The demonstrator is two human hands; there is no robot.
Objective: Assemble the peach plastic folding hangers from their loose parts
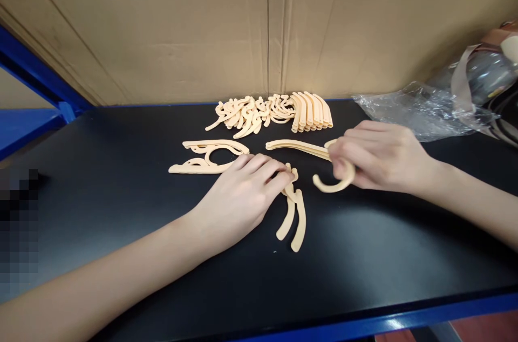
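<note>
My right hand (376,156) is closed around a cream plastic hanger hook (338,184), whose curved end sticks out below the fingers. A long curved hanger arm (297,146) reaches left from the same hand; whether it is joined to the hook is hidden by the fingers. My left hand (246,193) lies low over the table, fingertips pinched on the upper end of some small curved hanger pieces (298,223). Behind its knuckles lie folded hanger parts (202,165), with long arms and a rounded hook between them.
At the back lie a loose heap of small curved pieces (246,114) and a neat stack of hanger arms (311,111). Clear plastic wrap (416,110) and bags sit at the right. Cardboard (182,24) stands behind the black table (141,185); its front edge is blue.
</note>
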